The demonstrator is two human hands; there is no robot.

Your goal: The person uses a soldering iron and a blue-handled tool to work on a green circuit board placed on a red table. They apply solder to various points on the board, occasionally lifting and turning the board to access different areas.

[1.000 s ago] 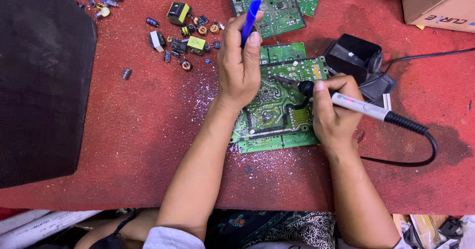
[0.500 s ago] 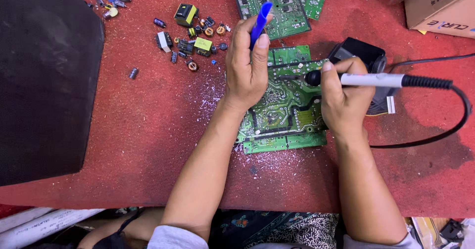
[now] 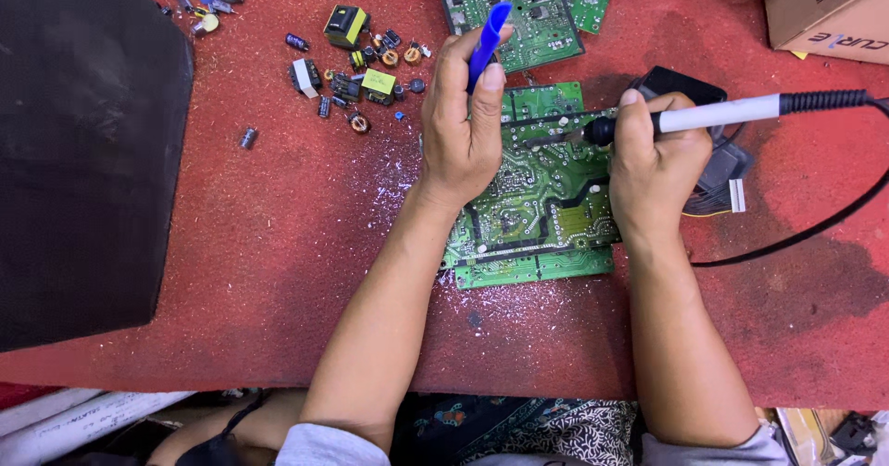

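We're pressing down on the green circuit board that lies solder-side up on the red table, and the big change is in our right hand: the soldering iron has swung. A second ago its handle slanted down and away to the right; now it lies almost level, tip pointing left onto the board's upper edge. The fingers are wrapped tight round the grip. The black cord has lifted and loops wider behind it.

Our left hand has barely budged. Its fingers stay closed on a blue tool, which sticks up past the fingertips, and the heel of the hand rests on the board, pinning it.

So we judge the tip is settling on a joint near the top edge. Pulled components sit scattered up left, near a second board.
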